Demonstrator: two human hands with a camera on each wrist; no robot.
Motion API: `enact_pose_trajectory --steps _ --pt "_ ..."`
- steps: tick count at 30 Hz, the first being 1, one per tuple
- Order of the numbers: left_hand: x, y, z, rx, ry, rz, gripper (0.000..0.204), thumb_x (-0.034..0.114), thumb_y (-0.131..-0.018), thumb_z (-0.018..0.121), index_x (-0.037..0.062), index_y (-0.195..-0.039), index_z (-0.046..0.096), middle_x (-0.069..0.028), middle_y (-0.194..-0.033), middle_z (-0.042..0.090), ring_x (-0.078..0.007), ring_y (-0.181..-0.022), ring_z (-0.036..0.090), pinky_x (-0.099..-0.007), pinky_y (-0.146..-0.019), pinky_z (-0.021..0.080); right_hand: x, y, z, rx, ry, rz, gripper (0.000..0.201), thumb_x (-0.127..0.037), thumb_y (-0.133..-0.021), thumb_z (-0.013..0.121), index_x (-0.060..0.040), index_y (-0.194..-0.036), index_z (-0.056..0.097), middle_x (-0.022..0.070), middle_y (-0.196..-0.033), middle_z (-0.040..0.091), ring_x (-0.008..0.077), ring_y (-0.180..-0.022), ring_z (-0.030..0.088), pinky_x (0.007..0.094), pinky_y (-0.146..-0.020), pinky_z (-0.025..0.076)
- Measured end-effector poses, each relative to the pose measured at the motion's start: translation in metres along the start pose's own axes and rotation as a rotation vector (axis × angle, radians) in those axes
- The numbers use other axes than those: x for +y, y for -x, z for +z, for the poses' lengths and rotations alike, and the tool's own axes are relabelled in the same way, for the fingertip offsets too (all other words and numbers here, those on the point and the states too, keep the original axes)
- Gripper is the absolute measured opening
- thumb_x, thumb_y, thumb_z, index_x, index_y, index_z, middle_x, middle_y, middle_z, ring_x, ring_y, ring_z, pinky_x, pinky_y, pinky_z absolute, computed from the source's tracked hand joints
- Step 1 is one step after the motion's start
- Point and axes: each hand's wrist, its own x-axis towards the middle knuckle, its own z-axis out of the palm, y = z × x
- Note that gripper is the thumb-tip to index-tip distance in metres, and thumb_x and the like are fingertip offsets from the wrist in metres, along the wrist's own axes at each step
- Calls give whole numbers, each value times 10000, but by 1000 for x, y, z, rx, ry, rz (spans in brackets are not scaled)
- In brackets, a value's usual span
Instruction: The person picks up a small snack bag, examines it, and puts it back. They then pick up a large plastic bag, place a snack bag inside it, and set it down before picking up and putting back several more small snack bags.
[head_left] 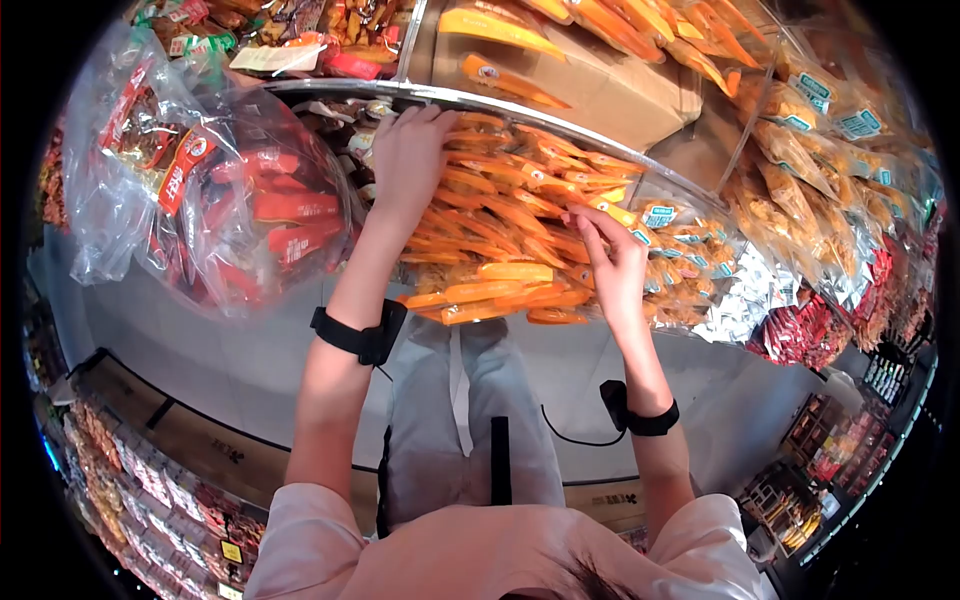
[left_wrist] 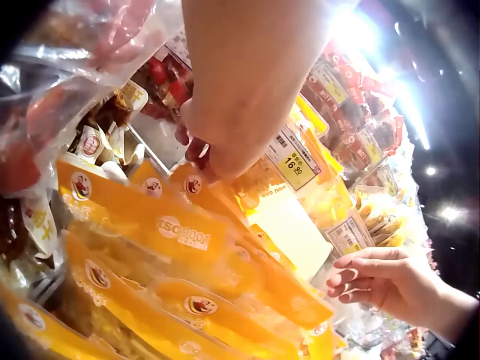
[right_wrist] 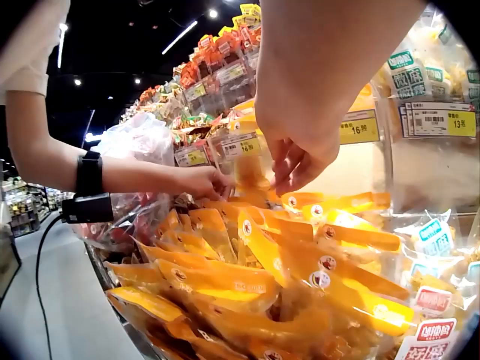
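The left hand [head_left: 410,160] reaches to the back left of a pile of orange packets [head_left: 500,215]. In the left wrist view the bent fingertips of this hand [left_wrist: 214,154] are close to an orange packet top [left_wrist: 193,184]; whether they grip it is hidden. A blurred orange packet [right_wrist: 251,174] stands beside the left hand [right_wrist: 202,182] in the right wrist view. Over the right side of the pile is the right hand [head_left: 618,262]. Its fingers are loosely bent, with nothing visible between them, in the left wrist view [left_wrist: 390,285].
A clear plastic bag [head_left: 235,200] with red packets lies left of the pile. Behind runs a metal-edged divider [head_left: 560,125] with more orange packets and a cardboard surface. Price tags [right_wrist: 358,127] line the back. Clear packets with teal labels [head_left: 690,240] are at the right.
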Motion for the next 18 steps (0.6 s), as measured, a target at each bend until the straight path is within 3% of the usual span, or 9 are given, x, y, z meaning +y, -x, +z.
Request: enact_pose_trajectory --steps 3,6,8,12,14,15,17,18 --pt "-2 2 -8 21 -62 -42 64 92 -774 624 80 -823 585 -32 -791 579 -242 -805 584 -371 -671 410 -24 -9 -2 37 29 -122 151 14 -881 567 40 -1009 643 138 -893 685 219 -831 669 284 -750 505" --pt "-1 7 -8 6 -146 -78 129 71 -721 652 92 -842 611 -43 -764 566 -245 -810 595 -375 -689 451 -57 -28 -5 189 63 -497 146 41 -839 596 31 -976 646 129 -837 654 251 -723 615 321 -690 495" --pt "0 10 -14 14 -87 -112 115 83 -744 649 82 -853 611 -55 -771 569 -258 -795 596 -383 -683 457 -79 -49 -6 265 250 -577 166 -4 -833 638 5 -998 659 122 -837 657 205 -758 640 274 -721 489" --pt "19 17 -40 51 87 -248 112 121 -820 629 53 -907 612 -98 -810 579 -293 -754 591 -406 -665 473 -72 -100 12 261 384 -597 174 -17 -813 652 -9 -987 659 136 -810 648 268 -720 630 300 -689 497" --pt "31 27 -55 21 139 -290 125 129 -841 618 51 -938 613 -109 -810 572 -288 -744 585 -391 -668 476 -68 -115 14 -134 332 -381 185 -32 -804 659 -24 -989 655 147 -829 658 316 -744 635 334 -681 509" --pt "35 32 -60 -1 197 -339 139 137 -862 606 49 -970 615 -120 -810 566 -283 -734 579 -376 -670 480 -67 -114 11 -122 328 -373 185 -32 -804 659 -24 -989 655 147 -829 658 316 -744 635 334 -681 509" --pt "41 42 -65 -44 288 -353 168 113 -853 616 45 -1007 612 -107 -823 571 -253 -727 584 -350 -662 481 -64 -111 -4 113 317 -768 161 -17 -802 650 -18 -963 656 152 -833 655 324 -753 636 346 -661 508" --pt "44 47 -65 -82 378 -382 207 89 -844 625 41 -1044 609 -94 -835 577 -223 -720 588 -324 -654 483 -73 -102 -16 210 284 -896 193 -12 -724 648 -50 -913 649 122 -801 639 309 -734 625 373 -613 498"
